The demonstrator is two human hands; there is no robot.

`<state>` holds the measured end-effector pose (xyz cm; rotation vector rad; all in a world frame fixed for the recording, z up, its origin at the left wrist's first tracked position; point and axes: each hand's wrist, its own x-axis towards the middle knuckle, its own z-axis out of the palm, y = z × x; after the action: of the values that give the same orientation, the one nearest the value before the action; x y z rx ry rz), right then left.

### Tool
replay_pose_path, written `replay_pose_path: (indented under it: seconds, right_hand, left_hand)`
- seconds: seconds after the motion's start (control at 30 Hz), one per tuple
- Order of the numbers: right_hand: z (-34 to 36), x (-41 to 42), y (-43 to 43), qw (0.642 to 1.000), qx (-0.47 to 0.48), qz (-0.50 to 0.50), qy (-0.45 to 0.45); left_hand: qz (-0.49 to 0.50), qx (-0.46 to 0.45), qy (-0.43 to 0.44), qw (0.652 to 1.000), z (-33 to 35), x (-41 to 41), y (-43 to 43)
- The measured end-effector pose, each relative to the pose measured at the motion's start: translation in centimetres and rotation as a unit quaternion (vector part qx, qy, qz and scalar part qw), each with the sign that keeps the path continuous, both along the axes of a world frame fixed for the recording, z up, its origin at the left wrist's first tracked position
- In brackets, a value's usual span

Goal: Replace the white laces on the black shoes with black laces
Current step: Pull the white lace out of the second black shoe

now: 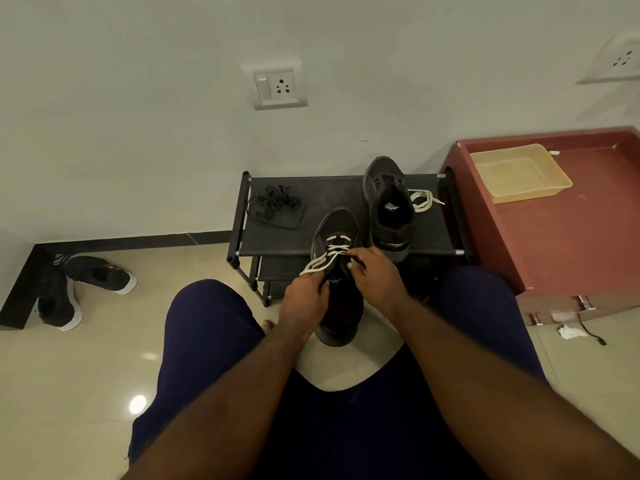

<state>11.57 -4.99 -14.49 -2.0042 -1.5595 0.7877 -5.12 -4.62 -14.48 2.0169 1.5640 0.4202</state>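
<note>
By a white wall (138,133), a black rack (294,245) stands on the shiny floor (86,358). We hold a black shoe (337,225) in front of it. Our left hand (304,303) pinches its white lace (322,262); our right hand (377,280) pinches the lace too. The black laces (275,206) and the other shoe (389,202) sit on the rack.

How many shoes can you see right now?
4. One laced shoe, its white lace pinched by the left hand and right hand; one unlaced shoe stands on the rack; two white-soled shoes lie on the floor, left. Lower shelves may hide more.
</note>
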Motion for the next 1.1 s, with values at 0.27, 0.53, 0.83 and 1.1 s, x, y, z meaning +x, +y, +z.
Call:
replay_pose_path:
  seconds: [0.27, 0.53, 0.83, 1.1]
  right_hand:
    - [0.7, -0.6, -0.1, 0.991, -0.008, 0.105, -0.078]
    - [2.6, -1.7, 0.1, 0.989, 0.107, 0.106, 0.012]
    - [1.1, 0.0, -0.2, 0.990, -0.023, 0.126, -0.057]
    - [2.4, -1.1, 0.0, 0.987, 0.024, 0.152, -0.047]
  left_hand:
    - [-0.001, 0.001, -0.001, 1.000, 0.0, -0.1, -0.2]
    - [-0.016, -0.001, 0.009, 1.000, 0.0, -0.1, 0.1]
    - [-0.012, 0.000, 0.032, 0.999, -0.2, -0.1, 0.1]
    - [-0.012, -0.009, 0.021, 1.000, -0.1, -0.1, 0.1]
